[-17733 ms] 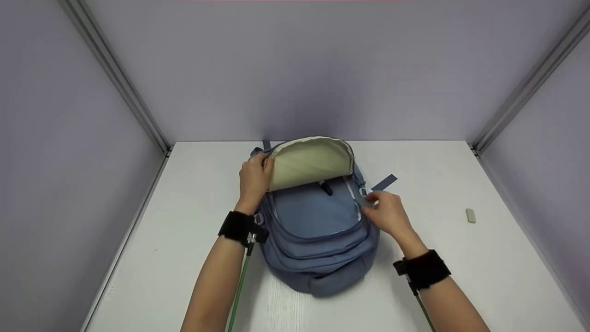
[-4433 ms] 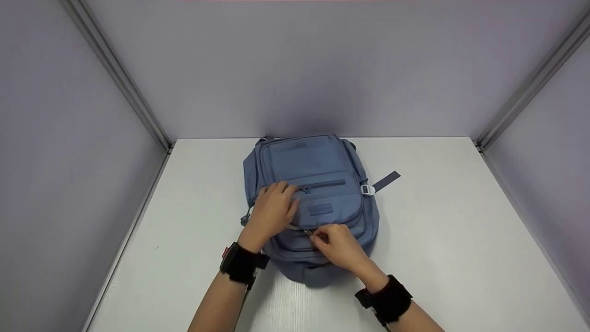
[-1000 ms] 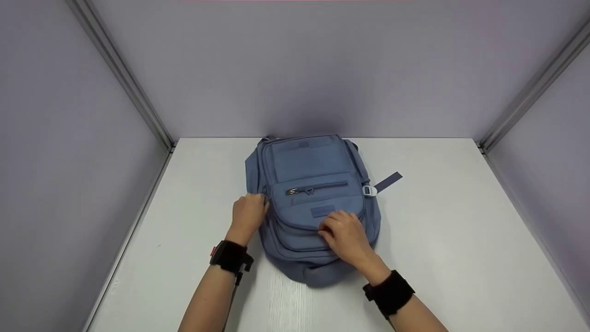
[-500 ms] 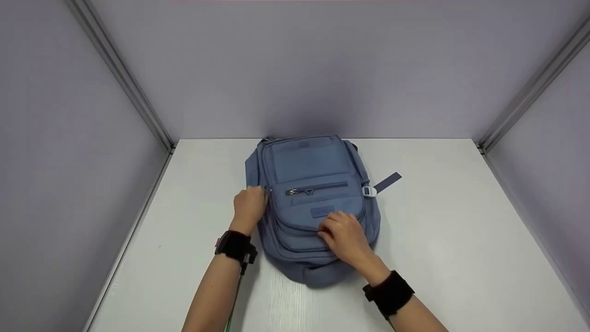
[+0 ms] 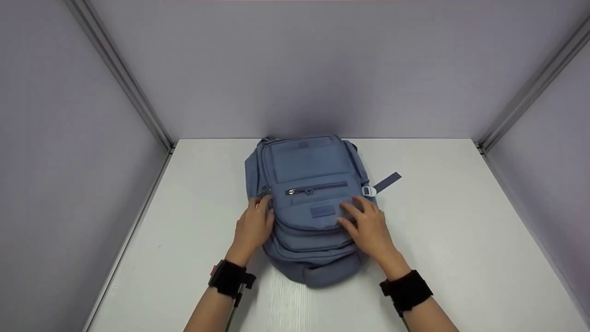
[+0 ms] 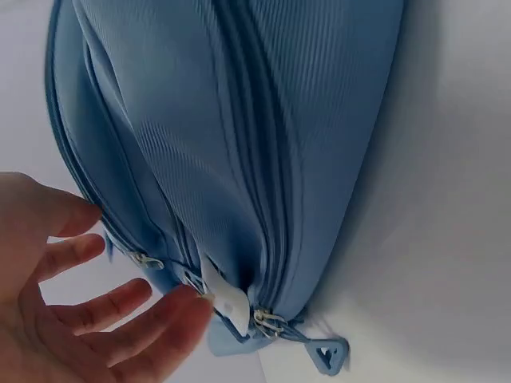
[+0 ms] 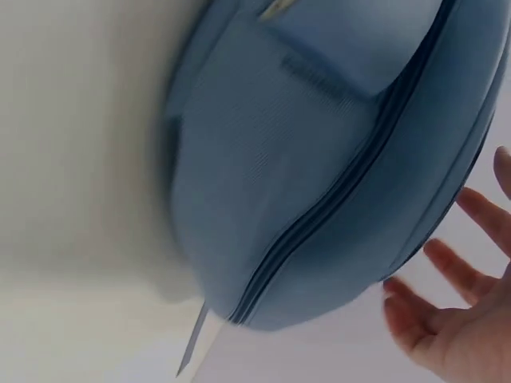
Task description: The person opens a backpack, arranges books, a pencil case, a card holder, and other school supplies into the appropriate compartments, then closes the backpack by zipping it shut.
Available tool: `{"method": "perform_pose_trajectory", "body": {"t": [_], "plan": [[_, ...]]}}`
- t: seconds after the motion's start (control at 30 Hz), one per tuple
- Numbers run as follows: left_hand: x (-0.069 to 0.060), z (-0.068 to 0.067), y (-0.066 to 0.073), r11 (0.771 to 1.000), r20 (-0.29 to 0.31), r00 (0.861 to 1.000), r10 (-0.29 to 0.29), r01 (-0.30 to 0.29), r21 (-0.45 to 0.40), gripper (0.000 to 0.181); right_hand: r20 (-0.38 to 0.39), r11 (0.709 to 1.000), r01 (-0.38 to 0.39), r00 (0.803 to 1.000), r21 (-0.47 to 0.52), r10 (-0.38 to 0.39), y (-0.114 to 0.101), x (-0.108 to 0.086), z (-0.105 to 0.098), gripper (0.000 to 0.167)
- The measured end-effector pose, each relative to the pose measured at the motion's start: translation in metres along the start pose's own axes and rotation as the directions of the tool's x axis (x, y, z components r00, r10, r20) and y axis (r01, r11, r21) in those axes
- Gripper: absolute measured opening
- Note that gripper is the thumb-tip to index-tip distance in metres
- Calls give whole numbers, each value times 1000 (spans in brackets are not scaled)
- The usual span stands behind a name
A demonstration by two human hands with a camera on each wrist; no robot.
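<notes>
A blue backpack (image 5: 306, 161) lies on its back with its front panel closed flat. At its left side, my left hand (image 5: 252, 227) has loosely bent, spread fingers close to the zip sliders. In the left wrist view those fingertips are next to a white buckle (image 6: 227, 303), and a zip pull (image 6: 326, 355) with a triangular tab hangs free beyond them. My right hand (image 5: 371, 229) hovers over or lightly touches the bag's lower right edge, its fingers apart and holding nothing. A short front zip (image 5: 317, 188) runs across the panel.
A white table (image 5: 442, 230) carries the bag, with grey walls (image 5: 295, 69) behind and on both sides. A strap end (image 5: 388, 182) sticks out to the right from a white side buckle (image 5: 369, 191). Black bands (image 5: 406, 290) sit on both wrists.
The front flap, folded open earlier, is now closed; the small pale block no longer shows on the table. Lately my left hand let go at the side zip; my right moved right, fingers spreading.
</notes>
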State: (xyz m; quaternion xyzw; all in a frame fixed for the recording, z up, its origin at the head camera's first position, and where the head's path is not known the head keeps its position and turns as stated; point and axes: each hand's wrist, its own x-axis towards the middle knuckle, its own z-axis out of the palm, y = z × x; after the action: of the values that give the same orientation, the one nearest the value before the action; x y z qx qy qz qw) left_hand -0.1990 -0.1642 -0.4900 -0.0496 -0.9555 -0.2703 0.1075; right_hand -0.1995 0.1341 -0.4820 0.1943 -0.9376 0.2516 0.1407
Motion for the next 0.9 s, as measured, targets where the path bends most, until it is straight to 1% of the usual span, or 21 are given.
{"method": "perform_pose_trajectory", "body": {"t": [0.03,0.07,0.13,0.17,0.23,0.27,0.3,0.33,0.43,0.63,0.73,0.8,0.87,0.9], "plan": [[-6,0,3,1000,22,1000,0,1,-27,40,25,999,-38,999,-8,38,3,-1,-1,44],[-12,1,7,999,58,998,-7,10,-51,43,53,997,-74,996,-8,74,6,-2,-3,49],[-22,4,13,996,148,989,-16,28,-82,53,125,989,-150,981,2,148,9,-4,-4,55],[-27,5,15,995,196,980,-21,40,-91,59,163,982,-187,969,8,184,10,-6,-4,57],[-33,10,16,993,269,963,-23,52,-101,69,232,966,-258,941,24,246,10,-8,-3,60],[-34,12,17,993,293,956,-27,60,-104,73,256,957,-288,928,30,271,10,-9,-3,61],[-34,14,17,992,306,952,-27,63,-109,76,272,950,-311,917,32,291,9,-9,-2,61],[-34,16,16,991,315,949,-29,70,-117,78,281,945,-326,910,27,305,9,-10,-1,61],[-32,18,15,985,339,940,-29,83,-148,82,274,942,-336,906,0,323,7,-11,2,60],[-28,23,9,981,401,916,-12,88,-171,85,248,946,-316,913,-72,324,3,-15,6,58],[-25,25,5,980,417,909,-18,99,-174,86,236,945,-316,915,-82,327,1,-15,8,58],[-22,25,3,979,431,902,-23,109,-175,87,234,943,-323,913,-83,334,0,-15,9,58],[-19,25,1,976,446,895,-30,122,-179,86,241,938,-335,907,-87,346,-1,-14,10,59],[-17,25,0,975,449,893,-26,121,-184,85,245,935,-342,903,-89,353,-2,-14,11,59]]}}
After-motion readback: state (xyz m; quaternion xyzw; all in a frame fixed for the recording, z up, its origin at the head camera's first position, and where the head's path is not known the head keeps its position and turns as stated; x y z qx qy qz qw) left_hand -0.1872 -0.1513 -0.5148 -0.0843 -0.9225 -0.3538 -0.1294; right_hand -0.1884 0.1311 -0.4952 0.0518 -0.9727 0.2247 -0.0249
